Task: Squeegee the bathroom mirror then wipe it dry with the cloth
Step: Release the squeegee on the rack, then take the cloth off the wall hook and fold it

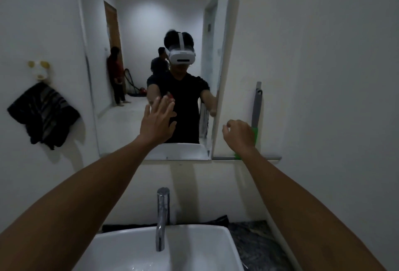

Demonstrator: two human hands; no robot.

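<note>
Glass of the mirror (151,22) is untouched by any tool; the dark cloth (43,115) hangs left of it. The left hand (157,119) is flat and released near the glass, while the right hand (238,134), loosely curled and empty, nears the squeegee (257,109) standing against the wall, so a firm handle grip comes next.

Open wall surrounds the squeegee (256,106); only the narrow shelf (248,158) lies beneath it.
</note>
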